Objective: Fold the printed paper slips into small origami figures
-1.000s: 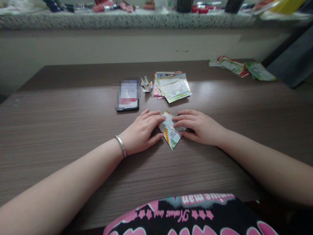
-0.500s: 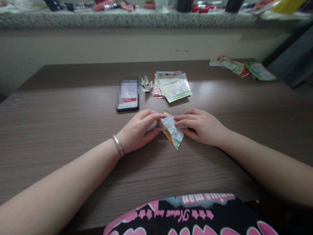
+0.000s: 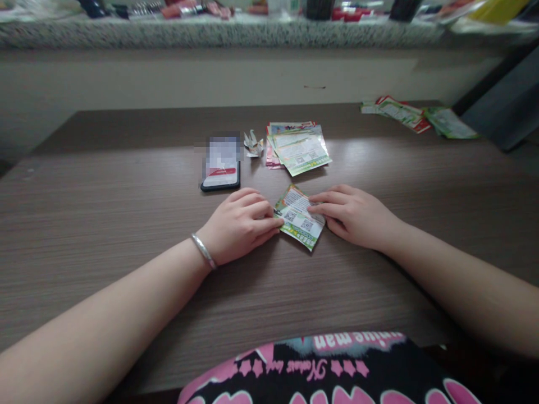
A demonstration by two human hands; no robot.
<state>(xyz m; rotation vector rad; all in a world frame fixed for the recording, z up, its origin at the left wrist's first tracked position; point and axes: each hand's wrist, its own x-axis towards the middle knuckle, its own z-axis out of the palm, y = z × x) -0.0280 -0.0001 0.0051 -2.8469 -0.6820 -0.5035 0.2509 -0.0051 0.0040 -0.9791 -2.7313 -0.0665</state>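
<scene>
A small printed paper sheet (image 3: 298, 216), green and white with QR codes, lies unfolded on the brown wooden table (image 3: 126, 224). My left hand (image 3: 240, 224), with a silver bracelet at the wrist, has curled fingers pressing on the sheet's left edge. My right hand (image 3: 356, 216) rests on the sheet's right side, its fingertips pinching that edge. Both hands touch the paper from opposite sides.
A phone (image 3: 221, 165) lies beyond my left hand. A small folded paper crane (image 3: 253, 144) stands beside a stack of printed sheets (image 3: 297, 148). More leaflets (image 3: 415, 115) lie at the far right. A cluttered stone ledge (image 3: 210, 31) runs behind the table.
The paper was a folded triangle a second ago; it has been opened out into a flat square sheet. Both hands shifted slightly away from me.
</scene>
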